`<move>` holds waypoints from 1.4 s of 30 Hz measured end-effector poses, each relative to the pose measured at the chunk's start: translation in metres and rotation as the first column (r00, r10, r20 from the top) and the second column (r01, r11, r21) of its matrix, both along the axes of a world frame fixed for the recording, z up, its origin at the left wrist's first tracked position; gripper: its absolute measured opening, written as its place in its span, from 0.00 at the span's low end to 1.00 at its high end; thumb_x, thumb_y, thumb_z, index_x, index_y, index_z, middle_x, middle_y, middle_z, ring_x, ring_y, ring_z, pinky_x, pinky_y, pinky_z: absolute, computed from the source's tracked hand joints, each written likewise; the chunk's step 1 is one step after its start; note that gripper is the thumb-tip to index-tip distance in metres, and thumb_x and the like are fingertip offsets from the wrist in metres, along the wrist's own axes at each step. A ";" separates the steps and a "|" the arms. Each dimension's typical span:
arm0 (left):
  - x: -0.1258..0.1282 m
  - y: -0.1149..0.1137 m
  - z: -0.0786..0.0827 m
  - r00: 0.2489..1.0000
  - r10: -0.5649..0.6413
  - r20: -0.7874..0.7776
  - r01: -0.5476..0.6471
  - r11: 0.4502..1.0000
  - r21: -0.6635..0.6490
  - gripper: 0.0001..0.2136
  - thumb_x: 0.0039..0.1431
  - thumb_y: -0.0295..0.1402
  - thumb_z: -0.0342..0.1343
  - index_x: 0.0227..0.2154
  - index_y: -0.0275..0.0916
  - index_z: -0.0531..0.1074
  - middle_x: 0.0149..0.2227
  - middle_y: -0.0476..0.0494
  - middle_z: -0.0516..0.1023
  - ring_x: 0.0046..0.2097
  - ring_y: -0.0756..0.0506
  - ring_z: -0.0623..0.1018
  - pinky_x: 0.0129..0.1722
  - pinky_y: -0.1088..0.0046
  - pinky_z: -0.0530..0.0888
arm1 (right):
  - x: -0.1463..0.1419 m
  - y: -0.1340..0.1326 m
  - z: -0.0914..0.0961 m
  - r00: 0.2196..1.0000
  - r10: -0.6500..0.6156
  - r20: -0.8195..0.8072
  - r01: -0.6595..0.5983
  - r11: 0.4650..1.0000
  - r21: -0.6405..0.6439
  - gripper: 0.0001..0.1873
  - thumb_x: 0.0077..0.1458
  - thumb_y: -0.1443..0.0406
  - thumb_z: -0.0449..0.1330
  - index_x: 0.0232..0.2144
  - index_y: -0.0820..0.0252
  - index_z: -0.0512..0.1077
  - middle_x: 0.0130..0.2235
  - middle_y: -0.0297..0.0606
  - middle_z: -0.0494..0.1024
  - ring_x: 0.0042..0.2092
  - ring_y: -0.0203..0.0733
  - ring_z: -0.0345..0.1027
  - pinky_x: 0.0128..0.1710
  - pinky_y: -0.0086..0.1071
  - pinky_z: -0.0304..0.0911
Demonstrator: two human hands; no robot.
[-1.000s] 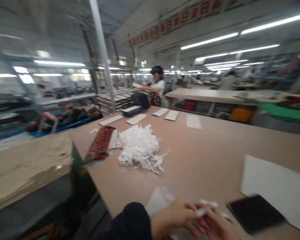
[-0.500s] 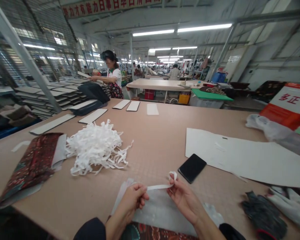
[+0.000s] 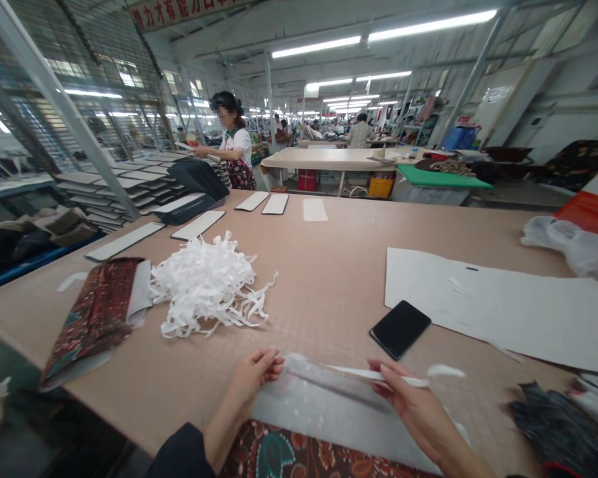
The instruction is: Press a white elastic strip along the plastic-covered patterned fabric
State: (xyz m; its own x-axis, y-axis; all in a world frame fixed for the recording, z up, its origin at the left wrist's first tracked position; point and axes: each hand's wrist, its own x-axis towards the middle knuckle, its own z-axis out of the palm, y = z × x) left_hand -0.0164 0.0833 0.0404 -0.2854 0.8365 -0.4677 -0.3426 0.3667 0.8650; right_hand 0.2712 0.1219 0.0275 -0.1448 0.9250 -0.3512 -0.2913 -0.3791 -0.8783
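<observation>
My right hand point(image 3: 408, 405) pinches a narrow white strip point(image 3: 373, 375) that runs left across a translucent plastic sheet point(image 3: 323, 408). My left hand point(image 3: 252, 385) is curled at the sheet's upper corner, and its grip on the sheet is partly hidden. A loose heap of white strips point(image 3: 204, 285) lies farther out on the tan work table point(image 3: 329, 265). Left of the heap is a red patterned fabric piece with grey backing point(image 3: 97, 318). More patterned fabric point(image 3: 279, 455) lies under my forearms at the table's near edge.
A black phone point(image 3: 400, 329) rests on a large white sheet point(image 3: 483, 305) to the right, with dark fabric point(image 3: 558, 425) in the corner. Pale cut panels point(image 3: 274, 204) line the far table. Beyond, a co-worker point(image 3: 236, 143) stands by stacked panels point(image 3: 104, 189).
My right hand has moved right, away from my left, and the white strip now stretches longer between them. The view has swung since the blurred earliest frame, when my hands were close together.
</observation>
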 end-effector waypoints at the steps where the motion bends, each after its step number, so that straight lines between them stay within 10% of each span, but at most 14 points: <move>1: -0.004 0.000 -0.003 0.996 -0.038 -0.085 0.038 0.999 0.009 0.13 0.43 0.36 0.62 0.31 0.33 0.72 0.28 0.42 0.77 0.27 0.50 0.74 0.27 0.77 0.70 | 0.004 0.000 -0.005 0.989 0.026 0.142 -0.032 0.999 0.034 0.17 0.40 0.54 0.65 0.33 0.57 0.76 0.40 0.40 0.76 0.42 0.49 0.67 0.39 0.37 0.66; 6: -0.015 0.000 -0.023 0.850 -0.144 -0.506 0.166 0.986 -0.002 0.18 0.46 0.36 0.54 0.40 0.33 0.67 0.25 0.48 0.75 0.24 0.49 0.73 0.21 0.77 0.65 | 0.019 0.002 -0.024 0.792 0.104 0.602 -0.261 0.948 0.179 0.13 0.40 0.57 0.58 0.28 0.56 0.76 0.32 0.38 0.78 0.36 0.51 0.70 0.35 0.37 0.65; 18: -0.024 0.006 -0.029 0.575 -0.243 -0.782 0.252 0.961 -0.113 0.04 0.46 0.29 0.50 0.21 0.37 0.68 0.23 0.50 0.71 0.29 0.48 0.70 0.30 0.74 0.64 | 0.013 -0.006 -0.031 0.583 0.123 0.803 -0.448 0.873 0.192 0.12 0.41 0.64 0.49 0.27 0.55 0.71 0.33 0.37 0.77 0.38 0.47 0.68 0.39 0.35 0.60; 42: -0.018 0.011 -0.022 0.232 -0.416 -0.879 0.213 0.904 -0.371 0.04 0.49 0.27 0.47 0.23 0.38 0.65 0.25 0.47 0.70 0.29 0.48 0.69 0.28 0.75 0.60 | 0.006 -0.011 -0.034 0.537 0.104 0.837 -0.469 0.862 0.193 0.10 0.44 0.64 0.50 0.28 0.55 0.71 0.33 0.37 0.75 0.39 0.46 0.67 0.40 0.36 0.60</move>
